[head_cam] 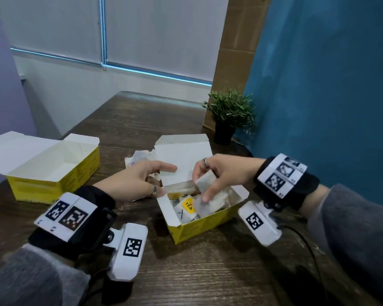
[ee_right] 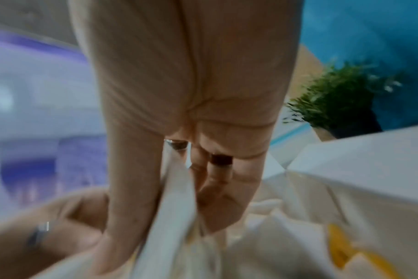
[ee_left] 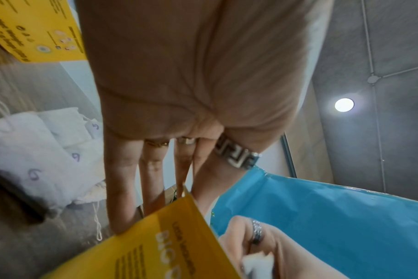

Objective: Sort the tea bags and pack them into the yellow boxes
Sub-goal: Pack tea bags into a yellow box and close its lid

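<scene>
While the right hand (head_cam: 217,173) pinches white tea bags (head_cam: 205,181) over the near yellow box (head_cam: 199,226) and the flat-fingered left hand (head_cam: 139,181) steadies its rim, packing seems underway; next, seating them gently.

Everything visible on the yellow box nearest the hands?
The near yellow box is cardboard, yellow outside with dark print, white inside. It sits on the wooden table, lid flap up, part-filled with white tea bags, one with a yellow TEA tag. The left hand rests at its left edge; the right hand holds tea bags over it.
</scene>
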The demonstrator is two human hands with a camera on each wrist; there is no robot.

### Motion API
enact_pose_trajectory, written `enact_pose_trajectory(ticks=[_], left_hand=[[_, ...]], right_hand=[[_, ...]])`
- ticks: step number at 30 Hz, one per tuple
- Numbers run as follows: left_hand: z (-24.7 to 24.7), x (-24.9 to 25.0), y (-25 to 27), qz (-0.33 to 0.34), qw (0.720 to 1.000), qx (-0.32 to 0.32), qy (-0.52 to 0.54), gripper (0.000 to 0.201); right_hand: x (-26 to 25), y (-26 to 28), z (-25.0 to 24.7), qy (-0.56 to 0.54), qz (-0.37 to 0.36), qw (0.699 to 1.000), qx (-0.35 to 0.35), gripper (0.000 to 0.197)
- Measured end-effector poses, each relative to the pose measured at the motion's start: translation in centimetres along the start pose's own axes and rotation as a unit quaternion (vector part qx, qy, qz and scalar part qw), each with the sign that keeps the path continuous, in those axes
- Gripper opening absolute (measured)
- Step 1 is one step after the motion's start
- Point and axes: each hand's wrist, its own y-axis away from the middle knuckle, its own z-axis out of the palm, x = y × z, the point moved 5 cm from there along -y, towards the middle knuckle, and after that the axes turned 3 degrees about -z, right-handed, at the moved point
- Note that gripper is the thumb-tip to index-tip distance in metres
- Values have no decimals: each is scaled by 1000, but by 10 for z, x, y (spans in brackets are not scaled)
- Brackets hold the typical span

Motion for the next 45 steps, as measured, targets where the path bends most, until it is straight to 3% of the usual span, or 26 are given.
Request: enact_pose_trajectory(ticks=[4,8,11,14,20,24,28,30,33,35,39,41,43,45], left_hand=[[0,-5,-3,-12,1000,-2,-7,53],[1,-7,-7,-20,1000,-6,-14,54],[2,-7,-8,-18,1000,-3,-16,55],[2,-5,-7,-17,1000,6,-20,52],[2,-6,-6,-19,1000,8,-23,53],[2,-5,-7,-16,1000,7,-9,52],[3,-5,-8,-4,1000,0,-4,51],[3,-4,-8,1,1000,4,-5,51],[3,-5,-8,3,1000,12,-5,53],[3,-5,-8,0,1000,12,-11,53],[2,-5,-7,-4,1000,11,-22,54],[1,-7,-8,-9,1000,6,-20,54],[1,-11,-10,-15,1000,-1,-18,54],[1,-13,-12,-19,1000,-2,-20,54]], right_hand=[[4,-4,0,174,20,984,17,38],[7,4,-6,216,39,975,36,35],[-7,1,0,208,-8,974,84,28],[-17,-10,17,241,-28,967,82,21],[-26,-22,27,399,-41,910,104,17],[-35,-10,7,331,-52,929,156,12],[-50,8,-4,333,-125,912,202,9],[-50,9,11,382,-120,903,158,11],[-38,-5,35,429,-84,897,73,28],[-31,-14,44,431,-68,898,60,35],[-33,-16,42,341,-47,939,12,10],[-36,-10,24,290,-50,955,34,20],[-36,-1,2,273,-49,958,77,14],[-26,10,-6,266,-20,962,56,5]])
